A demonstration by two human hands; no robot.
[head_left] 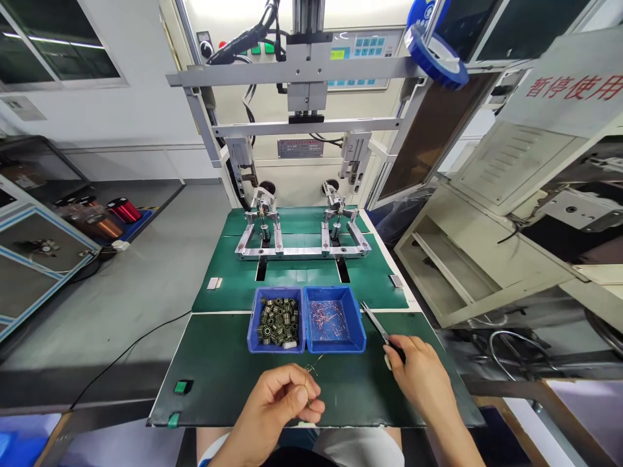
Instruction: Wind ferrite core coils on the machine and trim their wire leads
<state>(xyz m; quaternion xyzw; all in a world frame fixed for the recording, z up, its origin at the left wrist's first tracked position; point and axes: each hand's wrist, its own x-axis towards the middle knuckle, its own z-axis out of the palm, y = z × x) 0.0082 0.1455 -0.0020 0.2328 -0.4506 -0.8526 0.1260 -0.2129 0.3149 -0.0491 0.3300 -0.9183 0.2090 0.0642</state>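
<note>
Near the front edge of the table, my left hand [282, 399] is closed round a small piece with thin copper-coloured wires [311, 370] sticking up from it. My fingers cover most of that piece. On the right, my right hand [421, 370] grips the dark handles of a pair of scissors [376, 322], whose metal blades point up and left beside the blue bins. The left blue bin [252, 337] holds many small slotted metal cores [280, 319] and a white cylinder [289, 345]. In the right blue bin [359, 340] lie loose copper wire clippings [328, 318].
Behind the bins stands a winding machine with a metal fixture frame [304, 253] and two clamping heads. A green switch [182, 387] sits on the table's [219, 344] left. Blue tape rolls [438, 58] hang upper right. Wire spools [124, 209] stand on the floor at left.
</note>
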